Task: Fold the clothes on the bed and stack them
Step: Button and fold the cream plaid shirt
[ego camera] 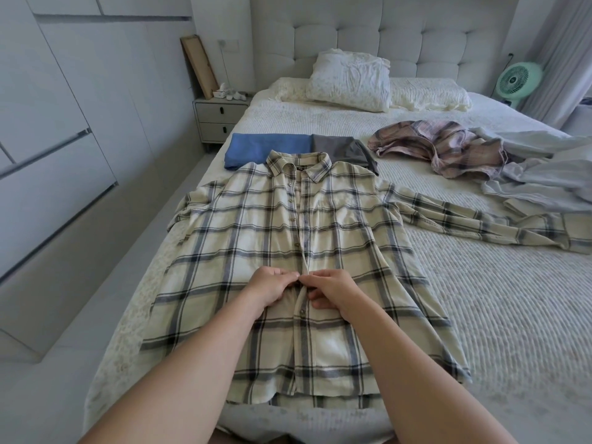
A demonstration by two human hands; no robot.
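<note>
- Cream plaid flannel fills the middle of our head view: the plaid shirt (256, 238) lies front-up and flat on the bed (480, 299), collar toward the headboard (384, 30), hem toward us.
- Our left hand (270, 285) and right hand (333, 291) meet on the shirt's button placket, about halfway down the front; each pinches an edge of the placket with curled fingertips, and the two hands are almost touching.
- One sleeve of the shirt stretches out flat to our right across the quilt; the other is bunched at the bed's left edge.
- Just beyond the collar we see a folded blue garment (266, 149) and a folded grey garment (344, 150) lying side by side, edges touching; the shirt's collar overlaps both of their near edges.
- Further right, a pink plaid garment (442, 149) lies crumpled and unfolded, and beside it a pale grey-blue garment (544, 174) lies in a loose heap near the bed's right edge.
- At the head of the bed we see a white pillow (349, 80) propped on another flat one.
- Left of the bed stands a nightstand (217, 118) with small items on top, and white wardrobe doors (57, 139) run along the left wall.
- A green fan (517, 80) stands at the far right, beside the headboard.
</note>
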